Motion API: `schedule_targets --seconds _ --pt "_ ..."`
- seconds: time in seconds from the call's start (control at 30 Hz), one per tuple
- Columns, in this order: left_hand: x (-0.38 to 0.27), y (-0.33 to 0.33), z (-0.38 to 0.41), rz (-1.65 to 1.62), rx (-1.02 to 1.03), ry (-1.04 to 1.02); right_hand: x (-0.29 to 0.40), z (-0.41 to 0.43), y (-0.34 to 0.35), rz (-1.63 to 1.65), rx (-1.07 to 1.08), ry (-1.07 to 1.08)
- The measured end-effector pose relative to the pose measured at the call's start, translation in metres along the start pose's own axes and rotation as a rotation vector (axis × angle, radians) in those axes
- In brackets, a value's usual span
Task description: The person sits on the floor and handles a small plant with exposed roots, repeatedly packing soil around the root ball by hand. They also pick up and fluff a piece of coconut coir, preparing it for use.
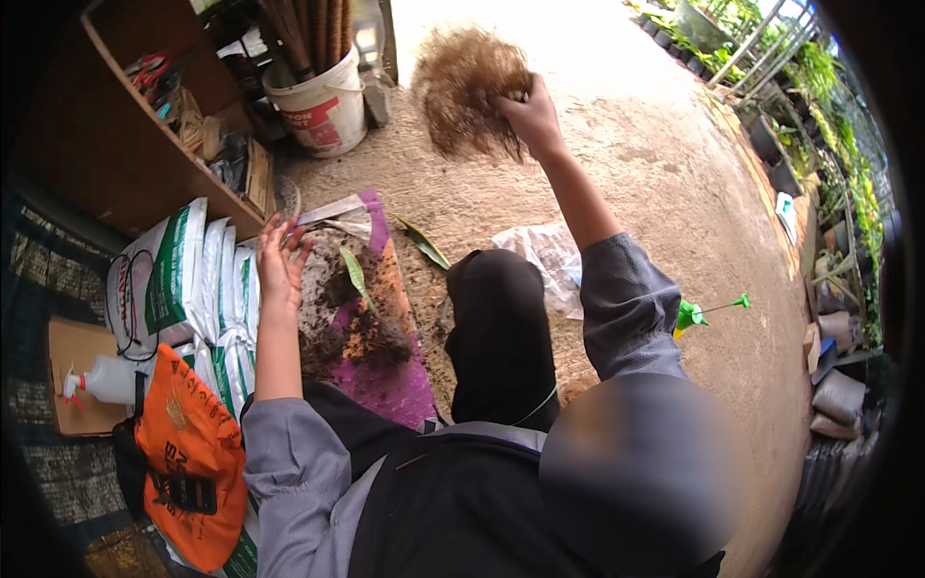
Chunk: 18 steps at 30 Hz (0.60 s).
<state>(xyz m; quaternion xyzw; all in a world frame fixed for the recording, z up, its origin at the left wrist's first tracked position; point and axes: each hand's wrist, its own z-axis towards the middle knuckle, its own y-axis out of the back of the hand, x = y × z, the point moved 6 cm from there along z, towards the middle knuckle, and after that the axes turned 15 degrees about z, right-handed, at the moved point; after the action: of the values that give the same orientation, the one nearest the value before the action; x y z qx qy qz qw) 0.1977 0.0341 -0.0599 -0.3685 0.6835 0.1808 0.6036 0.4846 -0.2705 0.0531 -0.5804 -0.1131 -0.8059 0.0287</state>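
Observation:
My right hand [531,115] is held out over the concrete floor, its fingers closed on a tangled clump of brown plant fibre [466,90]. To the left, my left hand [282,264] is raised beside a soil-strewn sheet, palm turned up, with fingers spread and nothing in them. On the purple and orange sheet [394,394] lies a small variegated leaf cutting [355,278], its lower end by a dark clod of soil [386,341]. A second, longer leaf [423,242] with pale edges rests just past the sheet's right edge.
Stacked white and green sacks [173,274], an orange bag [191,462] and a spray bottle [112,379] are at the left. A white bucket of poles [318,108] stands near a wooden shelf [166,123]. Crumpled clear plastic [538,253] lies beyond my knee. Potted plants line the right.

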Motion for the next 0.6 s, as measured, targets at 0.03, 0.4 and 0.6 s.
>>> schedule_targets --seconds 0.03,0.4,0.6 --pt "0.001 -0.005 -0.001 0.016 -0.009 0.024 -0.029 -0.001 0.02 0.128 -0.004 -0.121" --pt "0.025 -0.027 0.008 0.202 0.122 0.03 -0.375 -0.096 0.177 0.073 -0.563 -0.474" --pt "0.038 0.007 0.021 0.184 0.034 0.124 -0.383 -0.172 0.213 -0.525 -0.684 -0.679"
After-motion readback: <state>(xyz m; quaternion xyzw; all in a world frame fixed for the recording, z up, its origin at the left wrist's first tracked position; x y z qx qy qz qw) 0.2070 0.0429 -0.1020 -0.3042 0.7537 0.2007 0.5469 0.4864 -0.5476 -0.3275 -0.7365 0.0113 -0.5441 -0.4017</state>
